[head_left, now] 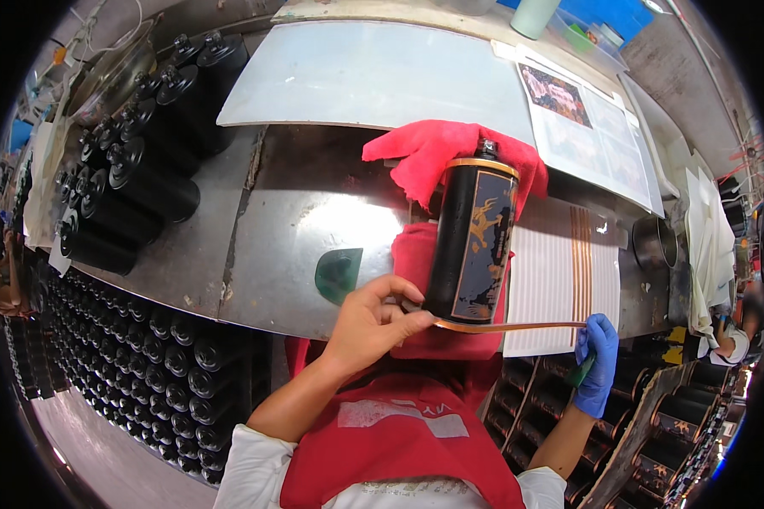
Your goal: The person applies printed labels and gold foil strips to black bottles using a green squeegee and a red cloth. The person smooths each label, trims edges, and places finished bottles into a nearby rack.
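Observation:
A black bottle [474,242] with a gold band at the shoulder and a decorated gold-and-grey panel lies on red cloths [437,165], its neck away from me. Along its base runs a thin copper-coloured strip [518,326], stretched to the right. My bare left hand [378,321] is closed at the base, thumb and fingers pinching the strip's left end. My right hand [598,360], in a blue glove, grips the other end, with a green scraper [582,371] also in its fingers. Another green scraper [339,273] lies flat on the metal table, left of the bottle.
Several plain black bottles [153,178] stand at the table's left. A striped sheet [539,271] with copper strips lies right of the bottle, near a metal cup [654,242]. Behind are a pale board [373,72] and printed sheets [603,140]. Racked bottles [153,356] fill the space below.

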Demonstrator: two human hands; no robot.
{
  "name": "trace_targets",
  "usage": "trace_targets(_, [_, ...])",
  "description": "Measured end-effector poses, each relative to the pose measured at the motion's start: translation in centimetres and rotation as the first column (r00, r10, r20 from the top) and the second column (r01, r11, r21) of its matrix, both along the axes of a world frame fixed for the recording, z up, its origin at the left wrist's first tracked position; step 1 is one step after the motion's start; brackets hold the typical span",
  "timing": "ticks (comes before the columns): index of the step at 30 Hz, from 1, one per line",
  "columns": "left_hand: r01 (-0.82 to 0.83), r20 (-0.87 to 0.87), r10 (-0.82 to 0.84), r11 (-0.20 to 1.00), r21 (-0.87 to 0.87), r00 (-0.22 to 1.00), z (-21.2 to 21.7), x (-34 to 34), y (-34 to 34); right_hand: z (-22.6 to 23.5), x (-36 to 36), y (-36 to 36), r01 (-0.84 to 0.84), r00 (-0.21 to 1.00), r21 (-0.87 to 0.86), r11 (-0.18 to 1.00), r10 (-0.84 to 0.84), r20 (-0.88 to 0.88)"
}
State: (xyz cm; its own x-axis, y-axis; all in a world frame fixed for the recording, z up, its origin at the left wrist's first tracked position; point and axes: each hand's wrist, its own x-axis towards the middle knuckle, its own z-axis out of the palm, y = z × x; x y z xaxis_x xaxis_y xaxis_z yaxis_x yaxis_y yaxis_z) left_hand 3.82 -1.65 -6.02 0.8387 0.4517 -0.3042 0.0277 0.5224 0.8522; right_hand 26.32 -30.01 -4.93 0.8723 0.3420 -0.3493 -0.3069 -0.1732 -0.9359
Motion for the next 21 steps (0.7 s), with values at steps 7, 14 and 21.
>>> trace_targets(7, [0.145,-0.076,-0.145,0.989,-0.011,0.986,-0.4,0.8,1.2,-0.1,-0.1,0.2,-0.010,1.000,-0.028,1.000,0.010,0.003])
trace_targets(14, [0.196,-0.135,-0.211,0.974,-0.117,0.968,0.1,1.1,2.3,-0.8,0.4,-0.2,-0.027,0.999,-0.048,0.999,0.026,-0.019])
trace_targets(21, [-0.206,0.177,0.105,0.510,0.835,0.979,2.3,2.1,-1.8,-1.1,1.0,0.4,-0.078,0.997,-0.145,0.986,0.074,-0.035])
